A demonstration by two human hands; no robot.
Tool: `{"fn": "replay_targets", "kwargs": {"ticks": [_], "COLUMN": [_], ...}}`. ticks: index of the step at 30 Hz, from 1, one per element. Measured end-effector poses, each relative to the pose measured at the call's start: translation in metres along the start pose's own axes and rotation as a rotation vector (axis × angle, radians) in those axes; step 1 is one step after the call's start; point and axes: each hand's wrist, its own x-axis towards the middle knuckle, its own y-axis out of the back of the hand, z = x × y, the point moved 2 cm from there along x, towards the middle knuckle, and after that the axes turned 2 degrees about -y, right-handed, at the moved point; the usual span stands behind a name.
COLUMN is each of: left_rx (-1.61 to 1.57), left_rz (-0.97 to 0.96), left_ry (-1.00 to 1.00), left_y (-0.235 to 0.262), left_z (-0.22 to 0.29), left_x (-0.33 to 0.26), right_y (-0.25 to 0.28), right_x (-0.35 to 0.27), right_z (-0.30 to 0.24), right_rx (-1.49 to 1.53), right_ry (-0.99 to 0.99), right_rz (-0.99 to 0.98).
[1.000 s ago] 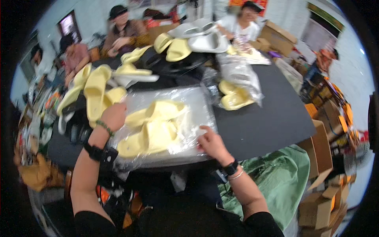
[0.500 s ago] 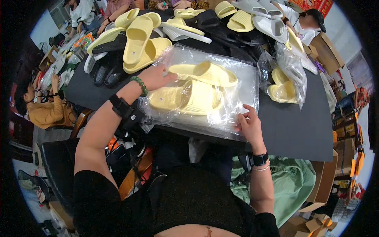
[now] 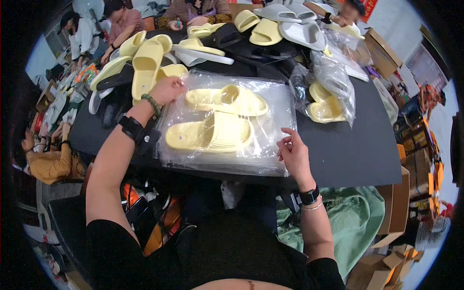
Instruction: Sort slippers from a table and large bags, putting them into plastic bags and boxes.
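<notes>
A pair of pale yellow slippers [image 3: 193, 137] lies side by side inside a clear plastic bag [image 3: 278, 104], flat on the dark table in front of me. More clear plastic sheets seem to lie under it. At the bag's upper left edge, my left hand [image 3: 166, 91] is closed, fingertips together on the film, with a green bead bracelet and a black band on the wrist. My right hand [image 3: 295, 153] hovers by the bag's right edge, its fingers loosely curled and apart; nothing shows in them.
Loose yellow slippers [image 3: 147, 60] lie piled behind my left hand. White slippers [image 3: 303, 35] and black ones spread along the far side. A bagged yellow pair [image 3: 326, 108] sits to the right. People work around the table; a cardboard box [image 3: 394, 203] stands at lower right.
My left hand has moved off the slipper and out to the bag's upper left edge. The two slippers now lie slightly farther apart. My right hand stays by the right edge.
</notes>
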Motion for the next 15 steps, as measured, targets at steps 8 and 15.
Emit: {"fn": "replay_targets", "kwargs": {"ticks": [8,15], "left_rx": [-0.032,-0.291], "left_rz": [0.165,0.16], "left_ry": [0.005,0.135], "left_y": [-0.009,-0.012], "left_z": [0.058,-0.013], "left_x": [0.053,0.071], "right_y": [0.018,0.02], "right_x": [-0.014,-0.009], "right_z": [-0.002,-0.005], "right_rx": [0.013,-0.532], "right_ry": [-0.019,0.316], "right_rz": [0.079,-0.167]}}
